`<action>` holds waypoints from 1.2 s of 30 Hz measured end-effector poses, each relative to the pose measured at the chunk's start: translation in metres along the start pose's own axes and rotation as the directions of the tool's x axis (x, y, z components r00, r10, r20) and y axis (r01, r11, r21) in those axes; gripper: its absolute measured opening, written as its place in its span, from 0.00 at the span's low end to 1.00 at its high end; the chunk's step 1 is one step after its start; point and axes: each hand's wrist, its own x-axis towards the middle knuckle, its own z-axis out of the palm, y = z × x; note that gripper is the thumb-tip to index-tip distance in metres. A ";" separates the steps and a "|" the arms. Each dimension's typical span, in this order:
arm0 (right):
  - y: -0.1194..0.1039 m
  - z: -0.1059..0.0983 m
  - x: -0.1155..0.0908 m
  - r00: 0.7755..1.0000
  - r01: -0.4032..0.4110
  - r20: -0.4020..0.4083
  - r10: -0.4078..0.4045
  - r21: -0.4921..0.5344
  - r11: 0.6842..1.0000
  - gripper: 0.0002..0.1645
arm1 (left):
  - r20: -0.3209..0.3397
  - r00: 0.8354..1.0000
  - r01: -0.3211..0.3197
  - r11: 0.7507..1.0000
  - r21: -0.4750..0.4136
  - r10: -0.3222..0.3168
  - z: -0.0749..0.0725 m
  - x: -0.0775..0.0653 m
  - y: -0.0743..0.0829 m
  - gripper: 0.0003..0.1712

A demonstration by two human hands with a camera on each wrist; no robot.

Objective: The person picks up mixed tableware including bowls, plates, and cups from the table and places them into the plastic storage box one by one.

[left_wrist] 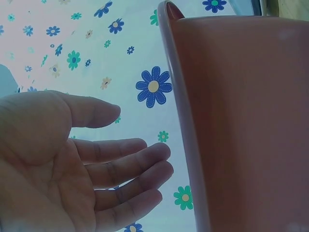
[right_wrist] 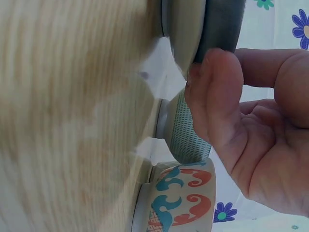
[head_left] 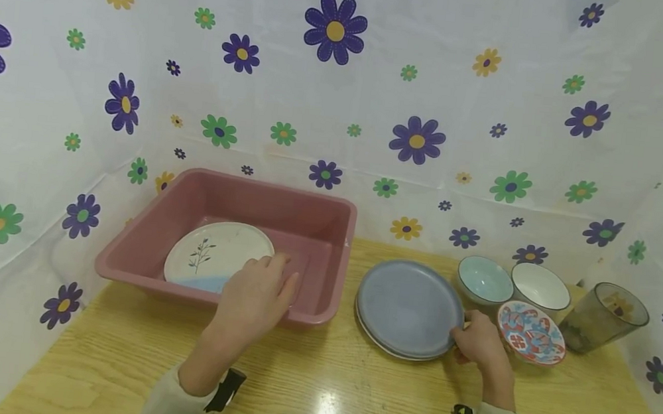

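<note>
In the head view my right hand [head_left: 481, 345] pinches the right rim of a blue-grey plate [head_left: 408, 306], which lies on top of a paler plate. The right wrist view shows thumb and fingers of the right hand [right_wrist: 260, 121] at the edge of the dark plate [right_wrist: 222, 24]. My left hand [head_left: 255, 293] hovers at the front rim of a pink plastic basin [head_left: 341, 254]. The left wrist view has its fingers [left_wrist: 130, 162] loosely extended, holding nothing. A white plate [head_left: 225, 250] with a plant drawing and a blue edge lies inside the basin, partly behind that hand.
Right of the plates stand a light blue bowl [head_left: 485, 280], a white bowl [head_left: 539, 287], a red-and-blue patterned bowl [head_left: 532, 333] and a tinted glass [head_left: 602, 320]. A flowered sheet [head_left: 372, 91] hangs behind the wooden table [head_left: 291, 376] and at its sides.
</note>
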 end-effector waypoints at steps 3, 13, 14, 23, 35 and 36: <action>-0.001 -0.002 -0.001 1.000 0.000 0.002 0.000 0.048 0.999 0.32 | -0.001 1.000 0.000 1.000 -0.005 0.000 -0.002 0.000 0.000 0.19; 0.002 -0.007 -0.002 0.999 -0.004 0.040 -0.005 0.211 0.977 0.29 | 0.019 1.000 0.018 1.000 0.001 -0.018 -0.001 -0.001 -0.001 0.21; 0.003 -0.007 -0.002 0.999 -0.008 0.042 -0.001 0.221 0.975 0.29 | 0.022 1.000 0.019 1.000 0.001 -0.019 -0.001 0.000 -0.001 0.21; 0.009 -0.013 -0.002 0.998 -0.026 0.055 0.011 0.271 0.962 0.31 | 0.031 0.999 0.020 1.000 0.001 -0.020 -0.001 -0.001 -0.001 0.22; 0.009 -0.019 -0.004 0.997 -0.024 0.074 -0.004 0.376 0.926 0.36 | 0.003 1.000 0.005 1.000 -0.011 -0.005 -0.001 -0.003 -0.002 0.20; 0.010 -0.020 -0.004 0.997 -0.018 0.079 -0.014 0.391 0.920 0.37 | 0.005 1.000 0.006 1.000 -0.012 -0.006 -0.001 -0.003 -0.002 0.20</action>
